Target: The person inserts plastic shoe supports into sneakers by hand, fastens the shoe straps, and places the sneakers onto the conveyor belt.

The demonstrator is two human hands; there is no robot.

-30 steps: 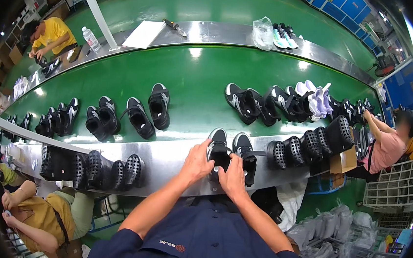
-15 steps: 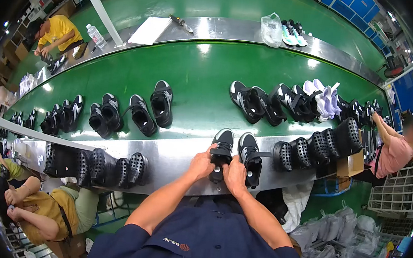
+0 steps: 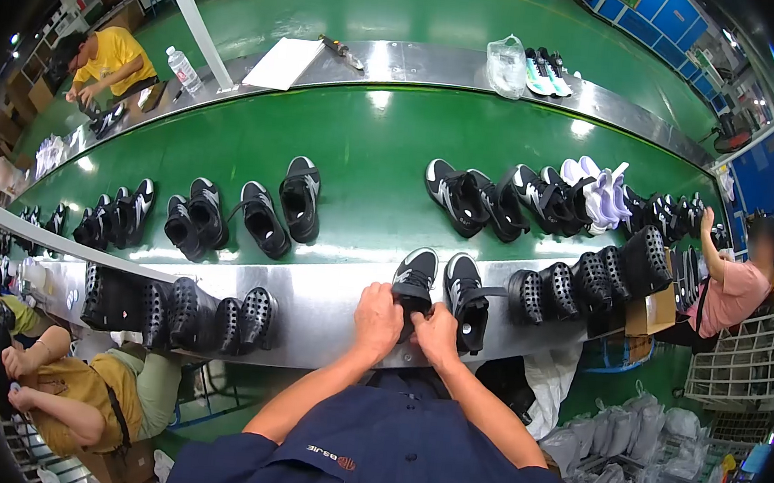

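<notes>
A black and grey sneaker point(image 3: 417, 270) stands on the metal ledge in front of me, toe pointing away. My left hand point(image 3: 378, 318) is closed on the left side of its collar. From the right, my right hand point(image 3: 435, 334) pinches the collar near the heel, with the thumb at the opening. Fingers of both hands partly hide the heel and strap. Just right of it stands a matching sneaker point(image 3: 465, 296), its strap sticking out to the right; neither hand holds it.
Pairs of black sneakers point(image 3: 300, 199) line the green conveyor belt point(image 3: 371, 162), with white-lilac sneakers point(image 3: 605, 194) at right. Black studded shoe forms point(image 3: 560, 289) stand on the ledge on both sides of me. Co-workers sit at left and right. A water bottle point(image 3: 183, 71) stands on the far ledge.
My left hand has moved up slightly along the sneaker's collar, and the strap across it is less visible. The co-worker at right has raised an arm.
</notes>
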